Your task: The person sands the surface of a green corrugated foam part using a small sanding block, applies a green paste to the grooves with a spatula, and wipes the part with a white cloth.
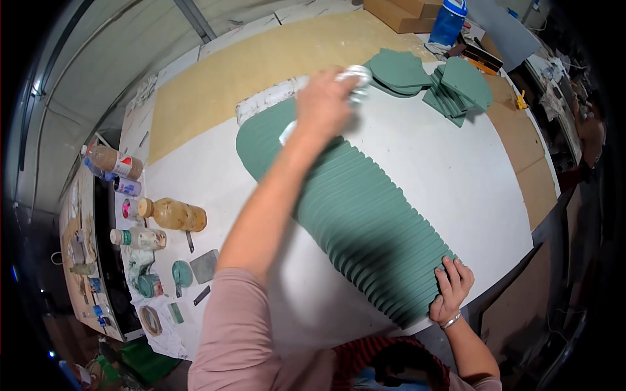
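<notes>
A long row of flat green panels [372, 215] lies fanned across the white tabletop, overlapping like shingles, with a rounded end showing at the far left. My left hand [324, 107] reaches over the far part of the row, closed on a crumpled white cloth [356, 79]. Slight blur softens that hand and the cloth. At the near right end, my right hand [452, 289] rests against the edges of the last panels, its fingers a little apart. A small white patch [287, 133] shows on the panels beside my left wrist.
More green panels [399, 70] are stacked at the far right, beside a second pile [466, 83]. Bottles, including a yellowish one [175, 214], stand or lie on the left, near a grey square block [205, 266] and a tape roll [150, 320]. A blue jug [448, 25] is at the back.
</notes>
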Demonstrator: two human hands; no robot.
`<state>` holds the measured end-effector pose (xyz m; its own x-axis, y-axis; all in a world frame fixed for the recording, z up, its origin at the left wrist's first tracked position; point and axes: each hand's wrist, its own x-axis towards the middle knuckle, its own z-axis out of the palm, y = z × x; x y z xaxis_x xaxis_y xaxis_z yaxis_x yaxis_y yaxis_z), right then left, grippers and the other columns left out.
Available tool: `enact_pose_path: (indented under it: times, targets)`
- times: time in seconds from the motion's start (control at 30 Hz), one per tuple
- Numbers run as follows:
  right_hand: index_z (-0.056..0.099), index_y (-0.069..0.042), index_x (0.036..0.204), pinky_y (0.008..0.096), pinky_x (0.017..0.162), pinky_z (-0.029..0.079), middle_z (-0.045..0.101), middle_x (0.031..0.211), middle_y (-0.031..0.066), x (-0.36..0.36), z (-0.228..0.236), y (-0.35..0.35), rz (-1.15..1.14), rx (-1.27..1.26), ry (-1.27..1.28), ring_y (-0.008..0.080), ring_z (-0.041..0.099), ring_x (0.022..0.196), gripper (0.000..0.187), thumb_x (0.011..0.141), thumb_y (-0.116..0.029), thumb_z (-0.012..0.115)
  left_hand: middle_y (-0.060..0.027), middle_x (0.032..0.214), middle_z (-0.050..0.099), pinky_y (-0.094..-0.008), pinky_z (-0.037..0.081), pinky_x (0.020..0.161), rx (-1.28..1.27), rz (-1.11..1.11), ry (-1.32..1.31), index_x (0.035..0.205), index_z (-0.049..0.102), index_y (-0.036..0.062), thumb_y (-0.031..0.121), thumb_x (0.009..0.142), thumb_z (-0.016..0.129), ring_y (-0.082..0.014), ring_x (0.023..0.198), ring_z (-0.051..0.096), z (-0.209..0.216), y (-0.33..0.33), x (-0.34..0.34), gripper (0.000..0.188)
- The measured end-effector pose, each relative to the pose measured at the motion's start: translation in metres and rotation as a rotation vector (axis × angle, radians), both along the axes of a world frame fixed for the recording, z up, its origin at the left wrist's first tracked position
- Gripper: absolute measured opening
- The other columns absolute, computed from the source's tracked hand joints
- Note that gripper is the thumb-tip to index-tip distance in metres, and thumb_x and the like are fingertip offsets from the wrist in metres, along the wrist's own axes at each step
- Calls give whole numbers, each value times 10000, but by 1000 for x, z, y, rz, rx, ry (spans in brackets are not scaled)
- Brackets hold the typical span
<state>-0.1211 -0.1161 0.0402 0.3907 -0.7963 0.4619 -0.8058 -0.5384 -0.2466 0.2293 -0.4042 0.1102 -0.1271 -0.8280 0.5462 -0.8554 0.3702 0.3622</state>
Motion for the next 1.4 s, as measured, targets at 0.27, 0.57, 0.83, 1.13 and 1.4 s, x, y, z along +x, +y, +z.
enact_pose_path:
  times: [0.27, 0.57, 0.83, 1.13, 1.4]
  targets:
    - [661, 36, 1108, 519, 1004, 358, 625, 1293, 227, 2, 0, -2, 14, -7, -7, 399, 502, 1249, 459, 904, -274, 392, -35, 1255, 676, -406, 504, 948, 255, 347, -214, 1094, 773, 200, 16, 796, 535, -293, 1120, 598, -14, 68, 182, 424]
    - [691, -5, 1084, 508, 1017, 343, 646, 1280, 187, 6, -1, -3, -7, -29, -19, 372, 512, 1247, 451, 878, -269, 390, -27, 1142, 719, -388, 481, 890, -4, 219, -309, 1060, 786, 219, 24, 819, 556, -286, 1040, 601, -31, 22, 116, 386]
    - [689, -9, 1087, 511, 1028, 336, 648, 1275, 186, 2, 1, -2, -17, -20, -33, 372, 504, 1263, 451, 873, -280, 398, 22, 1194, 694, -385, 439, 895, 158, 232, -197, 1070, 786, 245, -2, 790, 573, -254, 1051, 577, -42, 42, 172, 430]
    - [685, -11, 1086, 507, 1028, 335, 649, 1271, 189, 5, 0, -3, -13, -23, -6, 372, 508, 1254, 446, 877, -276, 394, 24, 1202, 683, -384, 464, 876, 24, 66, -341, 1097, 780, 244, -25, 787, 570, -268, 986, 569, -28, 17, 95, 462]
    - [664, 24, 1104, 524, 1022, 355, 629, 1280, 225, 4, 0, -3, 7, -3, 0, 401, 505, 1228, 474, 916, -302, 375, 28, 1178, 701, -357, 489, 894, 126, 143, -202, 1029, 800, 231, -30, 803, 564, -269, 982, 575, -37, 47, 135, 418]
